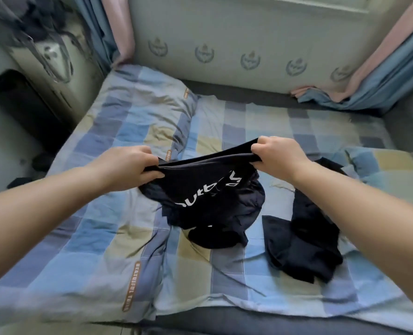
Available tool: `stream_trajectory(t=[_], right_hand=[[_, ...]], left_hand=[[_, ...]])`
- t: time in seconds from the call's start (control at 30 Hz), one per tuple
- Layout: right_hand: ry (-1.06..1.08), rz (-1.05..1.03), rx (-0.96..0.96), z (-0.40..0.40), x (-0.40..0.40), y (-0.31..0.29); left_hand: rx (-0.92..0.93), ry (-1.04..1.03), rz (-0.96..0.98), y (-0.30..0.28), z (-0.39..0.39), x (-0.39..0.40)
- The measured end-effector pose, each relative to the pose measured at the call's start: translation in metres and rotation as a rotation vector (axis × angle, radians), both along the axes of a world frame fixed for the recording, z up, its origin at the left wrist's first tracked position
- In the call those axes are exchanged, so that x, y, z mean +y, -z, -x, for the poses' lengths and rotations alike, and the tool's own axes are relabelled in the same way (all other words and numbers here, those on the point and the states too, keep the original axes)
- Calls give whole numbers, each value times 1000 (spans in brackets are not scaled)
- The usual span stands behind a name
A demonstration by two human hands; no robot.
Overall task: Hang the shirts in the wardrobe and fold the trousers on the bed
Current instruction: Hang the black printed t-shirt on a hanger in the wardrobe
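Observation:
A black garment with white lettering (208,194) hangs above the checked bed (104,250), its lower part bunched on the sheet. My left hand (130,168) grips one end of its stretched upper edge and my right hand (278,157) grips the other end. A second dark garment (302,245) lies crumpled on the bed to the right, under my right forearm. Whether either garment is a shirt or trousers is not clear.
A checked pillow (142,110) lies at the bed's far left and another (389,170) at the right. Pink and blue curtains (382,81) hang at the far corners. A cabinet with dark clothes on it (43,54) stands left. Dark items (41,163) lie on the floor.

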State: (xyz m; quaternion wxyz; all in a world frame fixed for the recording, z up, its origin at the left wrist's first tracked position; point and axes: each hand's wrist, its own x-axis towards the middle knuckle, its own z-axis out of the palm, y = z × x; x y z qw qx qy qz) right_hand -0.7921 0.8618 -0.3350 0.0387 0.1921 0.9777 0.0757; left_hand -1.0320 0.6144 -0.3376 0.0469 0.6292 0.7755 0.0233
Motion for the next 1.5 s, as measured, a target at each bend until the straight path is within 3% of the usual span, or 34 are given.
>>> stream_trajectory(t=[0.13, 0.23, 0.4, 0.5, 0.63, 0.8, 0.97, 1.07, 1.13, 1.17, 1.23, 1.37, 1.5], right_hand=[[18, 1, 158, -22, 5, -75], [74, 13, 285, -42, -3, -126], [222, -51, 462, -71, -40, -191], [303, -87, 499, -83, -70, -218], [523, -85, 477, -105, -120, -237], [637, -122, 389, -156, -185, -247], [841, -154, 507, -223, -248, -278], [985, -138, 641, -271, -295, -289], [1092, -164, 673, -300, -328, -296], [1131, -176, 667, -312, -343, -299], [1189, -213, 649, -337, -376, -307], [1308, -238, 621, -388, -453, -323], [1467, -148, 564, -446, -541, -333]], left_hand=[[192, 27, -93, -61, -1, 15], [290, 103, -289, -109, 2, 25], [278, 183, -502, -173, 3, 37], [150, 125, -486, -192, 8, 44], [-65, 381, -300, -206, 5, 46], [9, 640, 47, -207, -38, 45], [58, 675, -54, -237, -101, 47], [-352, 679, -137, -251, -144, 45], [-687, 685, -95, -260, -180, 34], [-768, 693, -60, -264, -197, 27], [-737, 758, -42, -272, -235, 14], [-491, 941, -89, -287, -314, -18], [-550, 1074, -161, -295, -396, -68]])
